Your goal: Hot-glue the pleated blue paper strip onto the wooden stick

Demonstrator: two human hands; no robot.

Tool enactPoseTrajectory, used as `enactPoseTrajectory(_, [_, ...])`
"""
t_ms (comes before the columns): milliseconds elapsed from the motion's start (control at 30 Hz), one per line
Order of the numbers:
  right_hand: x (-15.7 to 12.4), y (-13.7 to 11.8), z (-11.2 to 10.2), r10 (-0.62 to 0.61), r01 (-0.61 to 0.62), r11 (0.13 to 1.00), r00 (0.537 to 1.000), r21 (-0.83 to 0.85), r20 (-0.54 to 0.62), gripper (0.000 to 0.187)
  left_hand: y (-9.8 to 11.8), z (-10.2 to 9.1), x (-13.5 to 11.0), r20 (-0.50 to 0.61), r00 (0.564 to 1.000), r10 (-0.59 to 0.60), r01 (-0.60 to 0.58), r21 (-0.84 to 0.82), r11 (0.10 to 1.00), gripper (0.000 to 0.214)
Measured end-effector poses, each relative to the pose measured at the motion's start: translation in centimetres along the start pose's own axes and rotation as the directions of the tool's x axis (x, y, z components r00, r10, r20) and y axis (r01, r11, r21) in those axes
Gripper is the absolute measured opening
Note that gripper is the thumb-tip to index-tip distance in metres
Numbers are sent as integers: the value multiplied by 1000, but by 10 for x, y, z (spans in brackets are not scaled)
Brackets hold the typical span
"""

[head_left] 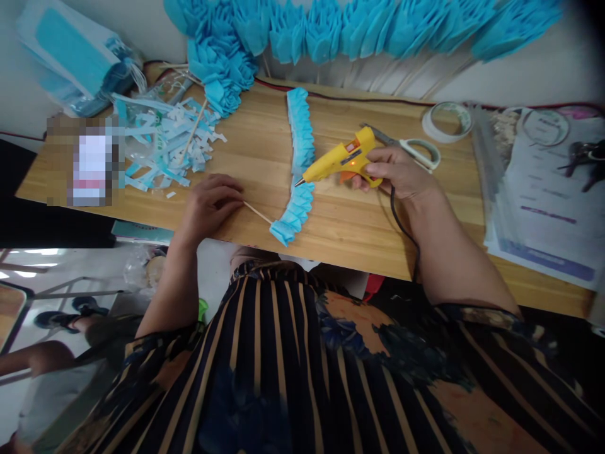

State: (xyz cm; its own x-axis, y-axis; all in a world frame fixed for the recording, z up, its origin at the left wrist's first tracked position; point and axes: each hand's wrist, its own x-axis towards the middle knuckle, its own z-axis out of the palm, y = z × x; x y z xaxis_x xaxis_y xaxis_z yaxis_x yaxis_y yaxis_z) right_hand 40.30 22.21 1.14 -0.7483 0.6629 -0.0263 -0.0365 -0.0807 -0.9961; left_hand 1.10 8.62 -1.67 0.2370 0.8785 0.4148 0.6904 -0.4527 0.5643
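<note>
My right hand [397, 173] grips a yellow hot glue gun [338, 157], its metal nozzle pointing left over a long pleated blue strip [299, 139] on the table. Between the fingers of my left hand [212, 205] is a thin wooden stick [258, 212]. The stick's far end meets the near end of the strip, where the blue material is rolled or folded around it. A small orange light shows on the glue gun's side, and its dark cord hangs from the handle past my right wrist.
Blue fabric-like flowers [321, 28] on sticks line the back. Blue and white scraps [174, 139] lie left, near a blurred phone [89, 161]. Scissors [420, 151] and a tape roll [447, 121] are at right, with plastic-covered papers [543, 202]. Another person's legs [47, 359] show lower left.
</note>
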Motion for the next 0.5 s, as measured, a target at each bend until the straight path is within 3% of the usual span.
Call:
enactPoseTrajectory(200, [1,3,0,-16,16,1000,1000,4,3,38,1,-1,1,6,1000,4,-4,15,1000,21])
enactPoseTrajectory(500, [-1,-1,-3,-25,32,999,985,-42,168,31,4,-2,1,27,998,-56,56,31,998,21])
